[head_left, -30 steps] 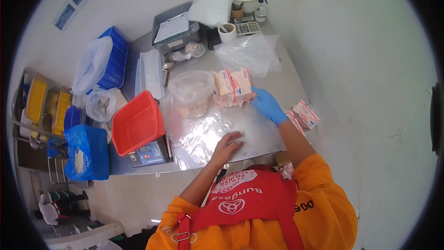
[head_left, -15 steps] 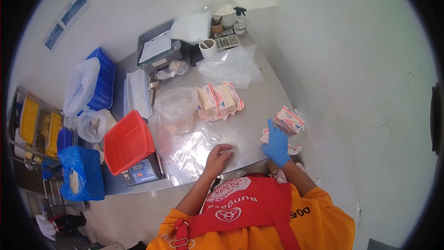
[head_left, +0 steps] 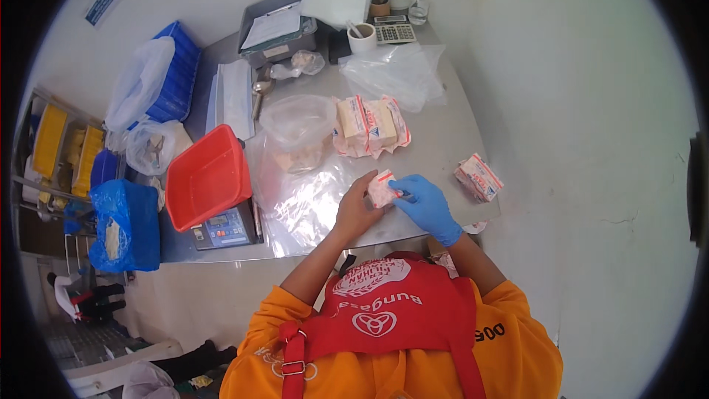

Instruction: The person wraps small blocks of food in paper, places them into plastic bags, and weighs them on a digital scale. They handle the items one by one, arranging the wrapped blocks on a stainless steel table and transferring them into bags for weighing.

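You have one small packet between your left grip and right grip; right of them, one wrapped block; left, one red tray and one scale; beyond, one spray bottle, one grey bin.

Small packet: creased, matt paper wrapping. Bench: smooth metal, dull sheen. Red tray: smooth, semi-glossy plastic. Clear sheet: crinkled, glossy plastic. Blue glove: thin, smooth, matt. Apron: matt cloth.
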